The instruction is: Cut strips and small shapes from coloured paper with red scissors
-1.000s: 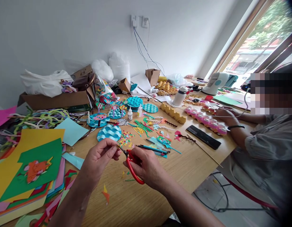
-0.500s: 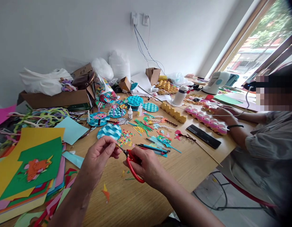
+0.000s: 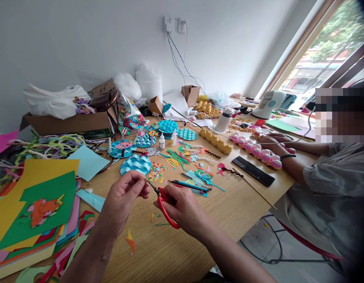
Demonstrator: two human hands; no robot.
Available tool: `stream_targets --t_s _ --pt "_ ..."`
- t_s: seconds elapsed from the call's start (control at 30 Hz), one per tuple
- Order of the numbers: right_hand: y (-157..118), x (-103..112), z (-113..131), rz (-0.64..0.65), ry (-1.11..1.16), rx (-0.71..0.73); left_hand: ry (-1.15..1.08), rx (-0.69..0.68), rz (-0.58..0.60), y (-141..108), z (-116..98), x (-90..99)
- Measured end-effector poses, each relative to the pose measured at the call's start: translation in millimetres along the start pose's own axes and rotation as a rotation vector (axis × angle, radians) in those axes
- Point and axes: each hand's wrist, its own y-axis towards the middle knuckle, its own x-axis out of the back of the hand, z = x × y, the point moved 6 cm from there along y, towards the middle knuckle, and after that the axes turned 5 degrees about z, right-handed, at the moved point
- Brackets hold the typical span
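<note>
Scissors with red handles [image 3: 168, 214] are in my right hand [image 3: 182, 204], which is closed around the loops. Their dark blades point up and left to the fingertips of my left hand [image 3: 125, 196]. Thumb and finger of that hand are pinched together on a tiny yellowish piece, mostly hidden by the fingers. Both hands hover over the near part of the wooden table [image 3: 158, 251]. Just beyond them lie a blue wavy paper disc [image 3: 136, 165], small coloured paper bits [image 3: 157, 171] and several pencils [image 3: 189, 185].
Coloured paper sheets [image 3: 49, 184] are stacked at left, below pipe cleaners [image 3: 52, 145]. Two small white bottles [image 3: 162, 141] stand mid-table. A black phone [image 3: 252, 171] and a wooden stick [image 3: 260, 192] lie at right. A co-worker's hands [image 3: 272, 141] touch a pink egg-carton strip [image 3: 252, 151].
My hands and the scissors stay almost in place, blades still at the left fingertips. The co-worker's head has shifted slightly left and down, and their hands have moved a little on the pink strip.
</note>
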Motion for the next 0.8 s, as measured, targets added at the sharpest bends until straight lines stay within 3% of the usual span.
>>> stream_targets --t_s 0.3,0.47,0.8 --pt "10 12 3 -0.032 0.226 -0.043 0.190 -0.036 0.067 1 -8 -1.7" --pt "12 11 16 -0.005 0.086 0.036 0.162 -0.058 0.045 0 -7 2.8" --pt "5 5 13 0.030 -0.101 0.029 0.024 -0.072 0.076 -3 -4 2.9"
